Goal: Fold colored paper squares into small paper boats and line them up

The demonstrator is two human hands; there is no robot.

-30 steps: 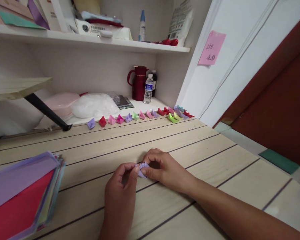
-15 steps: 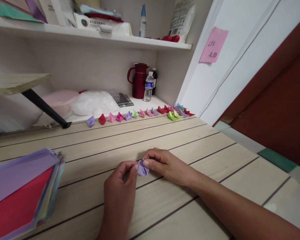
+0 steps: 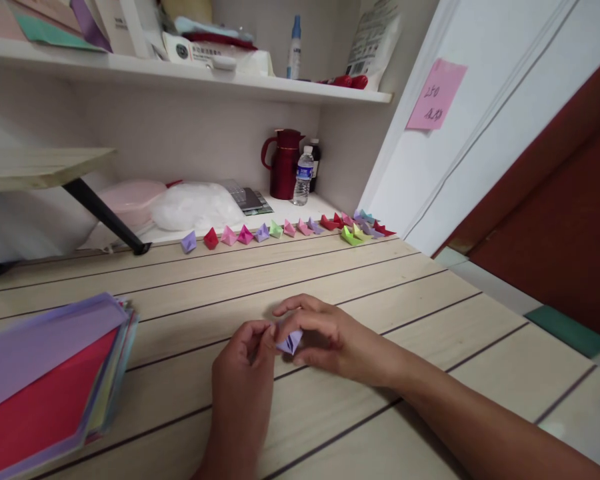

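A small purple folded paper [image 3: 291, 343] is held just above the wooden table, between my hands. Thumb and forefinger of my left hand [image 3: 247, 360] pinch its left edge. My right hand [image 3: 327, 337] curves round the paper from the right with thumb and fingers apart. Its forefinger passes in front of the paper's upper part, and I cannot tell whether it touches. Along the table's far edge runs a row of small paper boats, among them a purple boat [image 3: 189, 242], a red boat [image 3: 211, 239] and a lime green boat [image 3: 351, 236].
A stack of coloured paper sheets [image 3: 45, 400] lies at the left, purple and red on top. Behind the table are a black stand leg [image 3: 105, 217], a white plastic bag [image 3: 195, 207], a dark red jug [image 3: 284, 167] and a water bottle [image 3: 304, 179].
My right thumb and forefinger have parted from their pinch on the purple paper and spread around it. My left hand keeps its pinch. The view has shifted slightly.
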